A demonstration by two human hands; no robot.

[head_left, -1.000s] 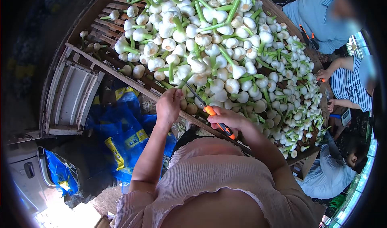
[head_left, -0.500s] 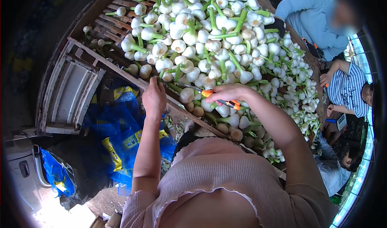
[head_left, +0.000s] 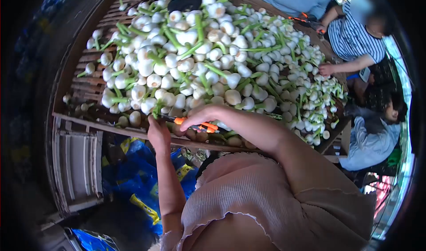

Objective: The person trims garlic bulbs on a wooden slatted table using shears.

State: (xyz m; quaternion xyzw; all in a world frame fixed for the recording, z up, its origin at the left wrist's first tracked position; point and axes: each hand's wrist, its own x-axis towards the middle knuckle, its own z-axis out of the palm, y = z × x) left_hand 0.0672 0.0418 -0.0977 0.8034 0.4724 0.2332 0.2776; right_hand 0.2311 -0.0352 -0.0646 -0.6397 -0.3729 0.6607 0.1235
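While garlic (head_left: 233, 97) crowds the slatted wooden surface (head_left: 86, 91) — co-workers (head_left: 353, 40) alongside — the right hand (head_left: 204, 115) grips orange-handled clippers (head_left: 209, 127), the left hand (head_left: 159, 133) a green stem (head_left: 157, 108).

Slatted wooden table (head_left: 100, 125), crumpled blue plastic (head_left: 133, 171) near it, bright daylight (head_left: 404, 78) at far right.
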